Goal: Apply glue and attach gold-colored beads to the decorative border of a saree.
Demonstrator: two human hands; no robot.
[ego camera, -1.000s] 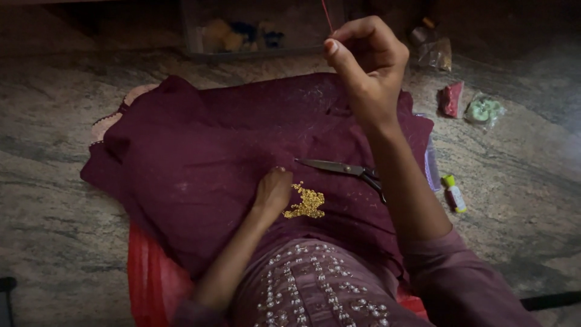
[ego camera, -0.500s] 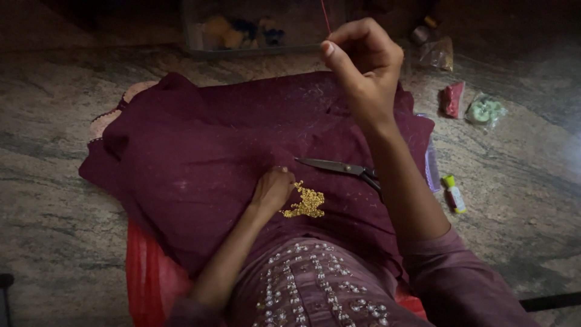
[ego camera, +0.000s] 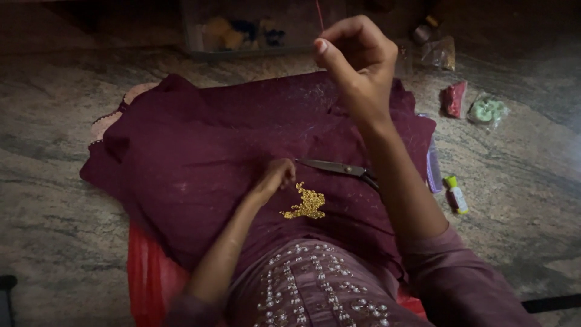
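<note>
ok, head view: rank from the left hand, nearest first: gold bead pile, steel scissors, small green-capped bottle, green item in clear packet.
From the left hand:
1. Gold bead pile, just right of it on the maroon cloth.
2. Steel scissors, further right.
3. Small green-capped bottle, on the floor, right.
4. Green item in clear packet, far right, higher in frame.

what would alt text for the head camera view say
Seen from above, a person's right hand is raised, pinching a red thread, while the left hand rests on maroon fabric beside a small pile of gold beads. Scissors lie on the fabric, spread over a stone floor.
</note>
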